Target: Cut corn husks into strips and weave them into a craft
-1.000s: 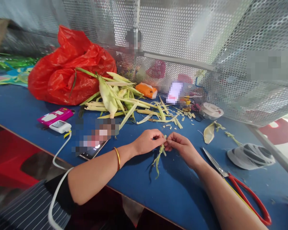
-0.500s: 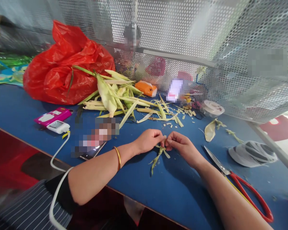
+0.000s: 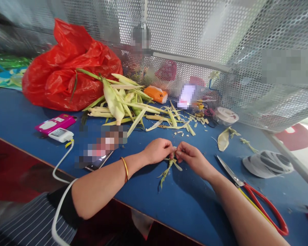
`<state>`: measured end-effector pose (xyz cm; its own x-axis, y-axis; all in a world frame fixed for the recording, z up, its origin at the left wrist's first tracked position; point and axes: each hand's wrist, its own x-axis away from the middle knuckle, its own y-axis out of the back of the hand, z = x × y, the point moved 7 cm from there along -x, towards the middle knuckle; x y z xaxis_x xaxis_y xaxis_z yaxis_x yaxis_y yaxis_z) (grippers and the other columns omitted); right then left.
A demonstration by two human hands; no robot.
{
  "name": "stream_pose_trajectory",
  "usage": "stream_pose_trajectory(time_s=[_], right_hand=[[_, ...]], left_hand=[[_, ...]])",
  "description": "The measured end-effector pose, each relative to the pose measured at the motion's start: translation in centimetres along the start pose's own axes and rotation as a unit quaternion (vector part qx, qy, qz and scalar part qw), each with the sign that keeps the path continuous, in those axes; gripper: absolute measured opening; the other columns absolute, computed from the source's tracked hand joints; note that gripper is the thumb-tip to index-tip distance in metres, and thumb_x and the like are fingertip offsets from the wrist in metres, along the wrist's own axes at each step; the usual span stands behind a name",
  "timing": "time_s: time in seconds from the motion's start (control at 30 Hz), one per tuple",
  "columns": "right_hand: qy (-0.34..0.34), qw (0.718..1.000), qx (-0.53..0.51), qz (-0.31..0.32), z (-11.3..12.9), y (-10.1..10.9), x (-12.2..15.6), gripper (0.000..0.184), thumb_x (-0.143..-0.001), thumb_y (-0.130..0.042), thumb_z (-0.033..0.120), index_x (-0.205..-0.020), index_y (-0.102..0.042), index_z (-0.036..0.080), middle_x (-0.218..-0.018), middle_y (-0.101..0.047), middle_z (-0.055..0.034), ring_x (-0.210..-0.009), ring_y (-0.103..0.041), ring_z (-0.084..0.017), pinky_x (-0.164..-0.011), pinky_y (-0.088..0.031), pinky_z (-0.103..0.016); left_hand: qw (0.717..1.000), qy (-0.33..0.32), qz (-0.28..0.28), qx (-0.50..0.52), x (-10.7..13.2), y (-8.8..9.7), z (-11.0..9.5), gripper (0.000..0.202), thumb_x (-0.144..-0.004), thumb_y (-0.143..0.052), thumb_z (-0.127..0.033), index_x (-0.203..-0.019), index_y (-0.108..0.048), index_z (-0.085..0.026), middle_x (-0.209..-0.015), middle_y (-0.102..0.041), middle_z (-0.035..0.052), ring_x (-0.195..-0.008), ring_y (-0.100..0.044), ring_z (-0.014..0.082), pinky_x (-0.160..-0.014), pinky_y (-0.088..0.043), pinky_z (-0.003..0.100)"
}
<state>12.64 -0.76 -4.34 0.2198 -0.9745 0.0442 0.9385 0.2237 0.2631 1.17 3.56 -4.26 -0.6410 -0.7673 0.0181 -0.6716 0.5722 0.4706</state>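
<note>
Over the blue table, my left hand (image 3: 159, 150) and my right hand (image 3: 191, 156) meet with their fingertips close together. Both are closed in a pinch at the top of a small braided piece of corn husk (image 3: 170, 164). Its pale loose strips stick out to the side, and a thin greenish tail hangs down toward me. The exact grip is partly hidden behind the fingers. Beyond my hands lies a heap of corn husks (image 3: 114, 102) with cut scraps. To the right of my right hand rest scissors with red handles (image 3: 268, 205).
A red plastic bag (image 3: 72, 71) stands at the back left. Nearer are a magenta power bank (image 3: 55, 123) with a white cable and a blurred phone (image 3: 100, 162). At right are a spool of thread (image 3: 267, 164), a tape roll (image 3: 226, 116) and another husk piece (image 3: 223, 140). Perforated metal panels (image 3: 184, 30) border the back.
My right hand has shifted slightly left, nearer the left fingertips. The husk piece's tail hangs a little lower and farther left. The whole view has moved slightly.
</note>
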Motion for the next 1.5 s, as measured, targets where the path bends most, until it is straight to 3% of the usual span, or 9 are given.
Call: stream_pose_trajectory(time_s=[0.13, 0.27, 0.4, 0.53, 0.77, 0.9, 1.07, 1.23, 1.5], right_hand=[[-0.003, 1.0, -0.01, -0.005, -0.2, 0.3, -0.1, 0.027, -0.081, -0.063, 0.045, -0.072, -0.054, 0.021, -0.074, -0.062, 0.0, -0.074, -0.058, -0.016, -0.07, -0.047, -0.03], [-0.001, 0.999, 0.015, -0.039, 0.3, 1.2, 0.1, 0.024, -0.079, -0.066, 0.042, -0.073, -0.06, 0.02, -0.068, -0.059, 0.0015, -0.067, -0.053, -0.014, -0.066, -0.041, -0.028], [-0.023, 0.999, -0.023, -0.041, 0.6, 1.2, 0.3, 0.026, -0.075, -0.07, 0.044, -0.072, -0.063, 0.019, -0.064, -0.058, 0.0019, -0.064, -0.05, -0.013, -0.064, -0.039, -0.028], [-0.046, 0.995, -0.068, -0.055, 0.5, 0.9, 0.4, 0.029, -0.071, -0.075, 0.045, -0.07, -0.066, 0.017, -0.061, -0.058, 0.0012, -0.06, -0.048, -0.012, -0.062, -0.037, -0.028], [-0.042, 0.976, -0.2, -0.073, 0.6, 0.9, 0.6, 0.026, -0.07, -0.077, 0.042, -0.081, -0.071, 0.019, -0.074, -0.064, -0.0018, -0.067, -0.057, -0.014, -0.066, -0.044, -0.029], [0.009, 0.986, -0.061, -0.156, 0.8, 3.0, 0.5, 0.024, -0.072, -0.073, 0.035, -0.092, -0.071, 0.022, -0.081, -0.067, -0.0007, -0.068, -0.06, -0.015, -0.066, -0.045, -0.03], [0.053, 0.988, 0.116, -0.087, 0.7, 2.5, 0.0, 0.018, -0.072, -0.07, 0.033, -0.087, -0.074, 0.023, -0.081, -0.063, -0.0011, -0.062, -0.052, -0.014, -0.059, -0.042, -0.028], [0.062, 0.977, 0.18, -0.092, 0.4, 2.1, -0.1, 0.008, -0.076, -0.068, 0.03, -0.074, -0.071, 0.023, -0.077, -0.061, -0.0013, -0.066, -0.054, -0.015, -0.06, -0.04, -0.028], [0.082, 0.964, 0.228, -0.112, 1.5, 2.4, 0.2, 0.016, -0.084, -0.06, 0.031, -0.071, -0.061, 0.022, -0.075, -0.059, -0.0014, -0.068, -0.053, -0.016, -0.063, -0.039, -0.03]], left_hand=[[0.997, 0.023, 0.005, 0.067, 0.0, -0.2, 0.5, 0.029, -0.084, -0.055, -0.036, -0.065, -0.063, -0.016, -0.065, -0.067, 0.0016, -0.059, -0.056, 0.0115, -0.057, -0.039, 0.022], [0.985, 0.075, 0.012, 0.152, 0.1, -0.4, 1.1, 0.02, -0.08, -0.06, -0.03, -0.07, -0.066, -0.014, -0.064, -0.064, 0.0004, -0.053, -0.05, 0.0085, -0.055, -0.037, 0.022], [0.975, 0.077, 0.026, 0.208, 0.1, -0.5, 1.1, 0.01, -0.073, -0.066, -0.023, -0.076, -0.07, -0.014, -0.069, -0.067, 0.0012, -0.063, -0.056, 0.0097, -0.063, -0.042, 0.022], [0.977, 0.067, 0.044, 0.197, 0.1, -0.8, 1.0, 0.013, -0.07, -0.067, -0.017, -0.081, -0.072, -0.013, -0.075, -0.07, 0.0014, -0.068, -0.058, 0.0106, -0.069, -0.044, 0.023], [0.993, 0.022, 0.027, 0.115, -0.1, -0.7, 1.2, 0.016, -0.072, -0.067, -0.029, -0.079, -0.072, -0.015, -0.076, -0.071, 0.0019, -0.072, -0.061, 0.0144, -0.068, -0.046, 0.025], [0.987, 0.004, 0.032, 0.156, -0.1, -0.8, 0.9, 0.012, -0.073, -0.066, -0.027, -0.077, -0.068, -0.015, -0.075, -0.07, 0.002, -0.073, -0.063, 0.0147, -0.073, -0.048, 0.026], [0.987, -0.006, 0.031, 0.155, -0.1, -0.7, 0.6, 0.011, -0.075, -0.066, -0.026, -0.079, -0.066, -0.015, -0.076, -0.069, 0.0019, -0.072, -0.062, 0.0136, -0.072, -0.048, 0.027], [0.981, 0.005, 0.036, 0.189, 0.0, -0.9, 0.2, 0.008, -0.077, -0.064, -0.022, -0.077, -0.062, -0.015, -0.073, -0.068, 0.0011, -0.068, -0.06, 0.0109, -0.067, -0.046, 0.024], [0.974, 0.056, -0.004, 0.219, 0.0, -0.4, 0.4, 0.016, -0.078, -0.066, -0.029, -0.078, -0.057, -0.015, -0.067, -0.068, 0.001, -0.049, -0.047, 0.006, -0.048, -0.032, 0.019]])
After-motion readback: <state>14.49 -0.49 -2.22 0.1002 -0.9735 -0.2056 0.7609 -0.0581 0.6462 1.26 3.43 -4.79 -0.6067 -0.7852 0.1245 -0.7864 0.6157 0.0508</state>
